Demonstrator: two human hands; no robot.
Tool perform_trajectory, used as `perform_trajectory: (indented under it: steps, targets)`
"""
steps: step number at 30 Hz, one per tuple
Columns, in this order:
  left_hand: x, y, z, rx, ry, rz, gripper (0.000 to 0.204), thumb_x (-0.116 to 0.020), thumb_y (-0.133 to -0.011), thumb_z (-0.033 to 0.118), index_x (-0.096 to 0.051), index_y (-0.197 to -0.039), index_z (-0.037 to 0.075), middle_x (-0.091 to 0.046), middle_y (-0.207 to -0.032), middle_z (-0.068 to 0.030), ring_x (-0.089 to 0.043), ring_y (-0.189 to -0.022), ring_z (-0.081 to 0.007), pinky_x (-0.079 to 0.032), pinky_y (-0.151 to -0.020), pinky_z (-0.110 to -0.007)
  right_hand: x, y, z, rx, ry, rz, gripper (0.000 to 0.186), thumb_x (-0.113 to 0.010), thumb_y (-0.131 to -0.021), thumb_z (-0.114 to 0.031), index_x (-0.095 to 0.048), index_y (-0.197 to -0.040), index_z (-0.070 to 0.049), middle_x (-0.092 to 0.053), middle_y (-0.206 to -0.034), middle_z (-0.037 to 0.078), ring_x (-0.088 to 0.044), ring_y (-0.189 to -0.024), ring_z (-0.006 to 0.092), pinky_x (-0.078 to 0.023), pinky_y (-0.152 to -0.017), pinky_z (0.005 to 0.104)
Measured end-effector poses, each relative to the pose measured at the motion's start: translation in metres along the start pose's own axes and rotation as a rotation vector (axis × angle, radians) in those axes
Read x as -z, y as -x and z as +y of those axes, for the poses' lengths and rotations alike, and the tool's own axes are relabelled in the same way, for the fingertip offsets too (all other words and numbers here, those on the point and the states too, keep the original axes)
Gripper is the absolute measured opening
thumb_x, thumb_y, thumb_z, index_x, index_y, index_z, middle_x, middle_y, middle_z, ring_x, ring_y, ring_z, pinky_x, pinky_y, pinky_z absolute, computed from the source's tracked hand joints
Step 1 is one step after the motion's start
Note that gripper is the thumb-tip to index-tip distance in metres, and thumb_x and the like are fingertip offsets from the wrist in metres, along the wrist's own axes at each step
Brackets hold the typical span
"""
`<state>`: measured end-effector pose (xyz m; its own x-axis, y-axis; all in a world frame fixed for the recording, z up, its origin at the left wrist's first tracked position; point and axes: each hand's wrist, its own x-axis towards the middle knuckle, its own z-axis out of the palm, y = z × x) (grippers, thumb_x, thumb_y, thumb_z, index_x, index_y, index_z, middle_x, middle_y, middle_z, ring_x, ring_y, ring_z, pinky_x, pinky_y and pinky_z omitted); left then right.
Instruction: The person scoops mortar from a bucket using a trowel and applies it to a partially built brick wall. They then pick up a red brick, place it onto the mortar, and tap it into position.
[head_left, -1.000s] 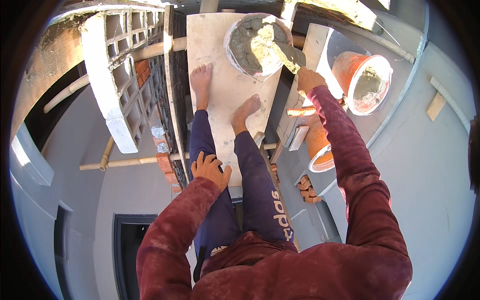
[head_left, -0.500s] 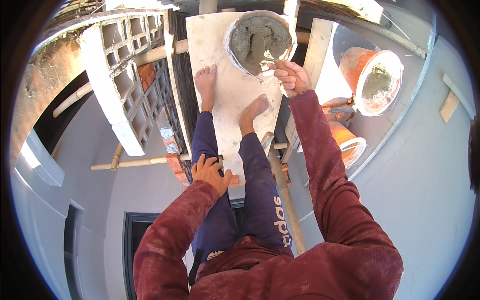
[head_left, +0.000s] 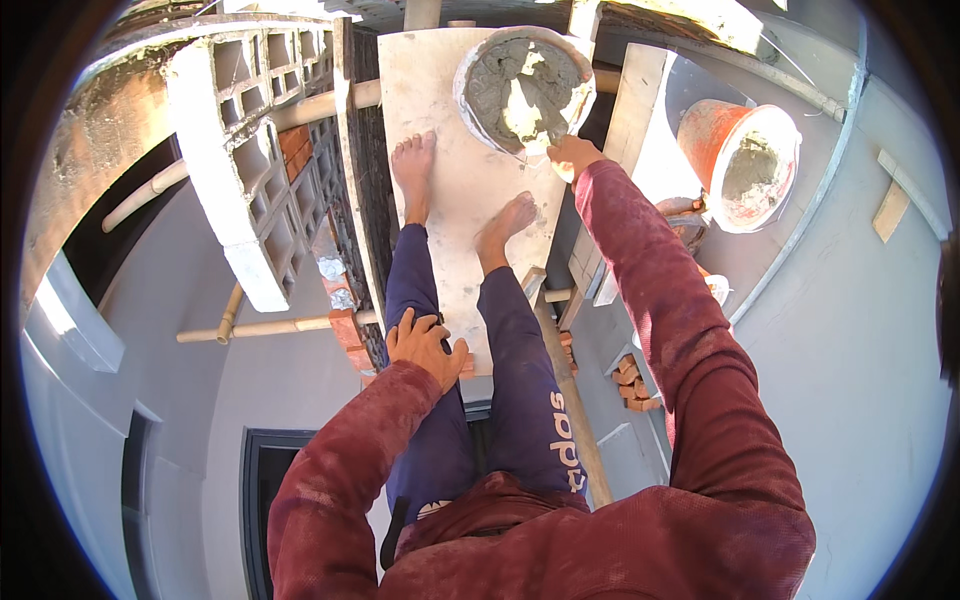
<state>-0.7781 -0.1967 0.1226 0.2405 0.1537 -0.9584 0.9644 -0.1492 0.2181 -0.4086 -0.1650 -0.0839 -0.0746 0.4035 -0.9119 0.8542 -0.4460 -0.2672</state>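
My right hand (head_left: 574, 158) is closed at the near rim of a bucket (head_left: 463, 95) of wet grey mortar (head_left: 500, 72). It grips a trowel, whose handle is mostly hidden by my fingers. A bright patch in the mortar looks like the sunlit trowel blade (head_left: 522, 112), reaching in from my hand. My left hand (head_left: 424, 346) lies on my left knee with its fingers spread, holding nothing. The bucket stands at the far end of a pale board (head_left: 455, 210), beyond my bare feet.
A white lattice block wall (head_left: 222, 170) rises at the left. An orange bucket with mortar residue (head_left: 715, 150) lies tilted at the right. Bamboo poles (head_left: 270, 327) run below the board, and bricks (head_left: 634, 384) are stacked lower down.
My right hand has turned over and lowered slightly beside the rim, with the trowel's angle changed and a bright patch now showing in the mortar. My left hand stays on the knee.
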Motion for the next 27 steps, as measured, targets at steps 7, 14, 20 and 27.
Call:
perform_trajectory:
  steps: [7,14,20,27]
  targets:
    - [0.019,0.02,-0.014,-0.189,-0.064,0.036,0.036,-0.063,-0.084,0.039,-0.076,-0.109,0.017,-0.056,-0.141,-0.0072,-0.03,-0.146,-0.0348,-0.018,-0.12,-0.056,0.048,0.035,0.007,-0.033,0.318,-0.267,0.028,-0.05,-0.093,-0.019,-0.069,-0.109,-0.007,-0.069,-0.111,0.02,-0.071,-0.093,0.0373,-0.059,-0.077,0.0439]
    - [0.043,0.055,0.0,-0.612,-0.599,-0.455,0.063,-0.05,-0.09,0.064,-0.075,-0.113,0.011,-0.065,-0.127,-0.0135,-0.042,-0.137,-0.0352,-0.003,-0.118,-0.065,0.04,0.015,-0.031,-0.212,0.082,0.029,0.038,-0.061,-0.088,-0.031,-0.065,-0.115,-0.005,-0.069,-0.111,0.022,-0.068,-0.102,0.0419,-0.055,-0.088,0.0516]
    - [-0.01,0.086,0.011,-0.703,-0.54,-0.867,0.065,-0.047,-0.092,0.067,-0.078,-0.105,0.012,-0.073,-0.109,-0.012,-0.068,-0.105,-0.0281,-0.04,-0.104,-0.049,0.048,0.063,-0.027,-0.323,0.215,0.05,0.027,-0.064,-0.082,-0.016,-0.067,-0.103,-0.001,-0.074,-0.095,0.021,-0.072,-0.092,0.0379,-0.058,-0.079,0.0449]
    - [-0.011,0.098,0.039,-0.549,-0.329,-0.994,0.048,-0.049,-0.098,0.047,-0.074,-0.112,0.009,-0.072,-0.111,-0.0147,-0.067,-0.109,-0.0334,-0.051,-0.092,-0.046,0.027,0.037,-0.026,-0.376,0.215,0.147,0.02,-0.07,-0.079,-0.009,-0.067,-0.097,-0.001,-0.073,-0.096,0.023,-0.072,-0.092,0.0375,-0.058,-0.08,0.0442]
